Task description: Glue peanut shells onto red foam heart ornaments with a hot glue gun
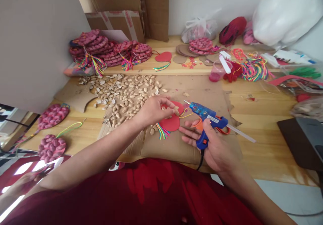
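Note:
My left hand [158, 109] is over a red gourd-shaped cutout [172, 122] with a multicoloured tassel [163, 131]. Its thumb and forefinger pinch what looks like a peanut [176, 110]. More pale pieces lie on the cutout, partly hidden by the fingers. My right hand [208, 140] is closed around the handle of a blue hot glue gun [205, 114], some fingers loosely spread. The nozzle points left, just above and right of the cutout. A clear glue stick [242, 133] sticks out of its back. A yellow cord [186, 112] runs beside the cutout.
Many peanuts [126, 98] are spread on the cardboard [161, 147] to the left. Finished pink pieces [101, 50] are stacked on the back ledge, near a red cutout [163, 56]. Colourful cords [254, 66] and a pink cup [217, 71] stand right. Another person's hand [30, 181] shows lower left.

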Demonstrator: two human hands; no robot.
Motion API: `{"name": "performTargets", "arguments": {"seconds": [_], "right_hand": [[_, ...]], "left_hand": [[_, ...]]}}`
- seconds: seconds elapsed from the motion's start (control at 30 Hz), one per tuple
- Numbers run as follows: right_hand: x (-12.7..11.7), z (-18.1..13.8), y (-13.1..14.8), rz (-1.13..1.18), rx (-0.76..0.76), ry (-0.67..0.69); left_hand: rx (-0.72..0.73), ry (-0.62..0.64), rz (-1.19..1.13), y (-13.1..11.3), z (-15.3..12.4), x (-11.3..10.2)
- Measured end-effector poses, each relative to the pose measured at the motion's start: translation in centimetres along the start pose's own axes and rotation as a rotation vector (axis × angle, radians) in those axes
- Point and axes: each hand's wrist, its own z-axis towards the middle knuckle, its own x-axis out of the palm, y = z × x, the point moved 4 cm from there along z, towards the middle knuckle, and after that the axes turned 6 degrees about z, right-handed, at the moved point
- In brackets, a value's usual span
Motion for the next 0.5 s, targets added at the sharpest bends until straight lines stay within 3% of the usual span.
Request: {"name": "performTargets", "arguments": {"seconds": [0.1, 0.2, 0.3, 0.5], "right_hand": [[-0.2, 0.3, 0.6, 0.033, -0.018, -0.017], [-0.1, 0.9, 1.9, 0.037, -0.135, -0.042], [0.6, 2.0, 2.7, -0.001, -0.197, -0.007], [2.0, 4.7, 2.9, -0.119, -0.172, 0.087]], "left_hand": [[0.123, -0.114, 0.318, -1.4, -1.8, 0.3], [0.186, -0.152, 0.526, -2.5, -3.3, 1.0], [0.184, -0.144, 0.641, -2.8, -3.8, 1.6], [0.152, -0.125, 0.769, -3.0, -3.5, 2.1]]}}
